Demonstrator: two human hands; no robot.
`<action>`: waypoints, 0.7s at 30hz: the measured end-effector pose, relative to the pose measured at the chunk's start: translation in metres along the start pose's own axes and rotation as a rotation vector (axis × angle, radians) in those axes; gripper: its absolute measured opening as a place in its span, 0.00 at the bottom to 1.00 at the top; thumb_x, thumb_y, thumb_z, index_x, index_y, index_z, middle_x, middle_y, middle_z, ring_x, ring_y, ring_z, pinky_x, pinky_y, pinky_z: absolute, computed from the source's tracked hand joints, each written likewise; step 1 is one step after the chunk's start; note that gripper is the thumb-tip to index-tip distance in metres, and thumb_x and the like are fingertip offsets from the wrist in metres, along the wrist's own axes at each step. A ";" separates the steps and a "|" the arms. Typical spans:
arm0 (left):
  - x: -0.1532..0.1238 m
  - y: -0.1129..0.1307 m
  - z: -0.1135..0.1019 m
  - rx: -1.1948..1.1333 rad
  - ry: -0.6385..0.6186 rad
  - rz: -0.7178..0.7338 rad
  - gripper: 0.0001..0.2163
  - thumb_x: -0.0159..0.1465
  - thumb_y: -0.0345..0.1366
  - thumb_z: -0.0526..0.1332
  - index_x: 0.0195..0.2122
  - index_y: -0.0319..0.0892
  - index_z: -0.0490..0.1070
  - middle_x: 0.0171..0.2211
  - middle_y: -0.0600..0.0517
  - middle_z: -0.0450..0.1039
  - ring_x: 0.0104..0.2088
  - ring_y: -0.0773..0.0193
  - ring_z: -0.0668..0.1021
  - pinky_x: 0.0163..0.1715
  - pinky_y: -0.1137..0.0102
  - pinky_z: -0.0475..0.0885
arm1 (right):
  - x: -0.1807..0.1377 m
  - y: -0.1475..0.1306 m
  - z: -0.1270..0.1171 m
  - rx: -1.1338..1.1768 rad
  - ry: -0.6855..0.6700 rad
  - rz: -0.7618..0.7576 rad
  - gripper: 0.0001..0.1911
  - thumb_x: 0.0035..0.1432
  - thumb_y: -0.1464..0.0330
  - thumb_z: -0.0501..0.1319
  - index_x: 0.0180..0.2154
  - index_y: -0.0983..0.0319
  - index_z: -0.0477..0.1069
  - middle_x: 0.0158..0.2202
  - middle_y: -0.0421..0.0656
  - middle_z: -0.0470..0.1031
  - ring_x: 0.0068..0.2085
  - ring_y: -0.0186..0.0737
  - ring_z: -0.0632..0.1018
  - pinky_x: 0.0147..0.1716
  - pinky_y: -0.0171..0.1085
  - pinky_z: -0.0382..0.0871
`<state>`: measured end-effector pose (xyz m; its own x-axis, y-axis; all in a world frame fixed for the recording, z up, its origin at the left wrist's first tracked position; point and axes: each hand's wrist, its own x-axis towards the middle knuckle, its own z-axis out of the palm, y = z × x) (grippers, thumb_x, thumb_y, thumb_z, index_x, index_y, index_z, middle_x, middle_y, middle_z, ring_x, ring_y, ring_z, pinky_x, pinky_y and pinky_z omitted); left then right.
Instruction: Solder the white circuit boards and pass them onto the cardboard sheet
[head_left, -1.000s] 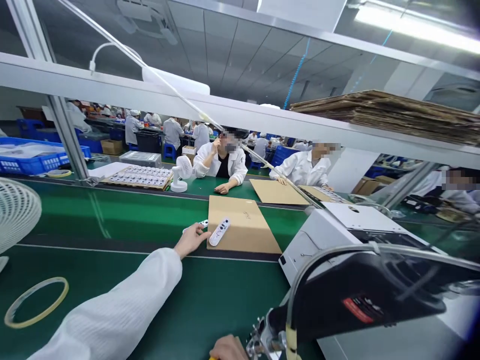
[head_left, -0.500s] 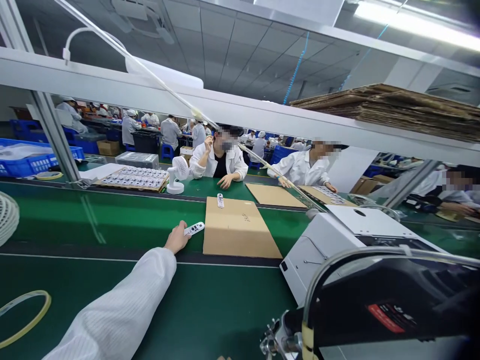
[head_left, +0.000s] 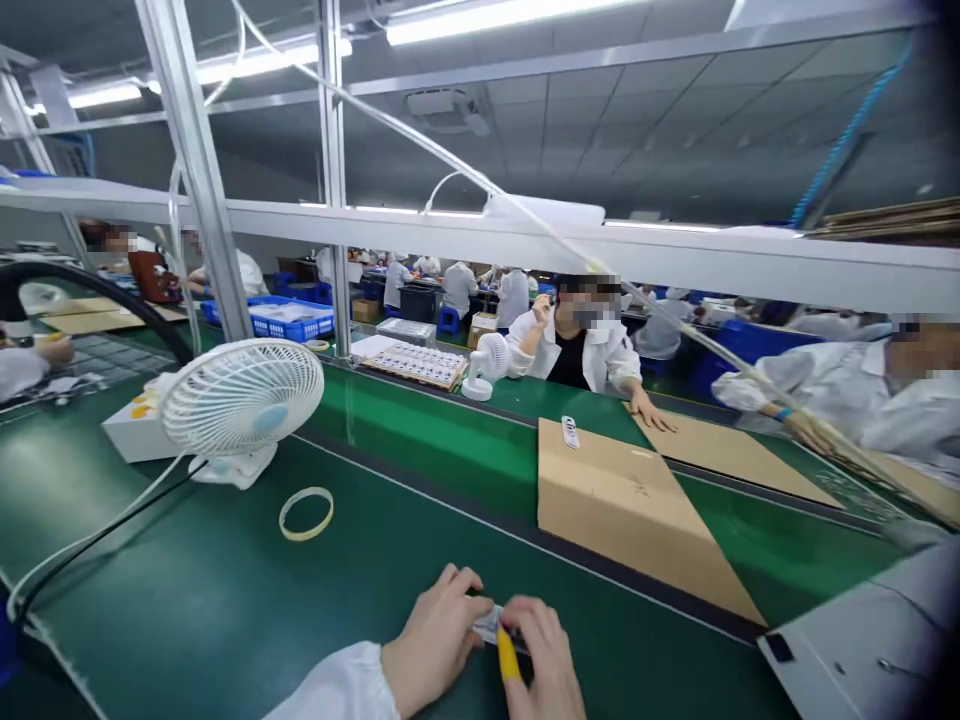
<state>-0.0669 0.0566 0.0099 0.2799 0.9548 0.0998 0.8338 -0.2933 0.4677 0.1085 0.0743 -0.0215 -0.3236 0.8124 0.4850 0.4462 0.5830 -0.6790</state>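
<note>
Low over the green bench, my left hand [head_left: 433, 632] pinches one end of a small white remote control [head_left: 487, 624] between thumb and fingers. At its other end my right hand [head_left: 551, 660] has its fingers closed on the same piece. Something yellow [head_left: 508, 655] covers or lies along the right thumb; I cannot tell which. My fingers hide much of the remote. Another white remote control [head_left: 570, 432] with dark buttons lies on the far part of a brown cardboard sheet [head_left: 607, 490], ahead of my hands.
A white desk fan [head_left: 244, 400] and a tape roll [head_left: 306, 514] stand to the left. The green conveyor belt [head_left: 420, 450] crosses ahead. A white machine [head_left: 862, 620] is at right. Across the belt sits a co-worker [head_left: 574, 345], near a small fan [head_left: 486, 368] and a filled tray [head_left: 416, 362].
My left hand has drawn the remote back from beside the cardboard to the near bench. My right hand has come into view and grips it too. The view has swung left.
</note>
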 end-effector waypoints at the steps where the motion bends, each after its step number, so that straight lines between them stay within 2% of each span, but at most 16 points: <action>1: -0.001 -0.001 -0.002 0.026 -0.005 -0.011 0.16 0.60 0.23 0.60 0.46 0.48 0.74 0.49 0.51 0.71 0.47 0.56 0.72 0.47 0.66 0.70 | 0.008 0.001 0.005 0.005 -0.022 0.016 0.08 0.61 0.70 0.52 0.36 0.56 0.69 0.40 0.46 0.73 0.40 0.47 0.74 0.38 0.43 0.67; 4: -0.006 -0.009 -0.008 0.021 -0.010 -0.032 0.16 0.59 0.19 0.55 0.42 0.42 0.75 0.48 0.47 0.71 0.46 0.52 0.72 0.44 0.62 0.71 | 0.021 0.007 0.014 -0.020 -0.068 0.064 0.08 0.60 0.74 0.51 0.36 0.58 0.68 0.37 0.44 0.73 0.40 0.45 0.74 0.40 0.44 0.67; 7: -0.009 -0.018 -0.009 -0.008 -0.013 -0.004 0.15 0.61 0.17 0.51 0.36 0.39 0.74 0.43 0.46 0.71 0.42 0.56 0.74 0.42 0.64 0.71 | 0.020 0.011 0.012 -0.063 -0.100 0.109 0.06 0.61 0.74 0.54 0.34 0.60 0.68 0.36 0.41 0.73 0.39 0.42 0.73 0.40 0.43 0.66; 9: -0.010 -0.023 -0.008 -0.031 -0.007 0.028 0.15 0.64 0.18 0.50 0.36 0.39 0.74 0.41 0.47 0.70 0.39 0.59 0.74 0.41 0.67 0.71 | 0.018 0.009 0.009 -0.084 -0.110 0.131 0.05 0.64 0.71 0.57 0.34 0.61 0.69 0.36 0.41 0.73 0.40 0.41 0.73 0.41 0.43 0.67; 13: -0.014 -0.022 -0.006 -0.059 0.017 0.087 0.14 0.67 0.21 0.50 0.39 0.40 0.74 0.41 0.48 0.69 0.37 0.63 0.74 0.40 0.70 0.71 | 0.019 0.000 0.004 -0.094 -0.118 0.155 0.09 0.66 0.64 0.58 0.34 0.62 0.70 0.37 0.41 0.72 0.41 0.41 0.73 0.43 0.45 0.68; 17: -0.011 -0.021 -0.009 -0.043 0.034 0.134 0.15 0.66 0.20 0.50 0.40 0.41 0.74 0.36 0.49 0.69 0.40 0.58 0.73 0.39 0.67 0.69 | 0.025 -0.004 0.003 -0.031 -0.153 0.149 0.11 0.67 0.62 0.58 0.36 0.62 0.70 0.37 0.41 0.72 0.39 0.39 0.74 0.41 0.42 0.71; 21: 0.004 -0.032 -0.008 -0.024 0.055 0.162 0.14 0.68 0.23 0.50 0.38 0.41 0.75 0.36 0.48 0.69 0.38 0.56 0.73 0.36 0.66 0.68 | 0.026 -0.002 0.005 -0.011 -0.201 0.185 0.11 0.66 0.60 0.60 0.36 0.63 0.70 0.35 0.40 0.72 0.37 0.38 0.75 0.39 0.42 0.72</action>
<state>-0.0961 0.0701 0.0027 0.3830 0.8964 0.2230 0.7681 -0.4432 0.4621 0.0951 0.0940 -0.0103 -0.3942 0.8890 0.2331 0.5219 0.4253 -0.7394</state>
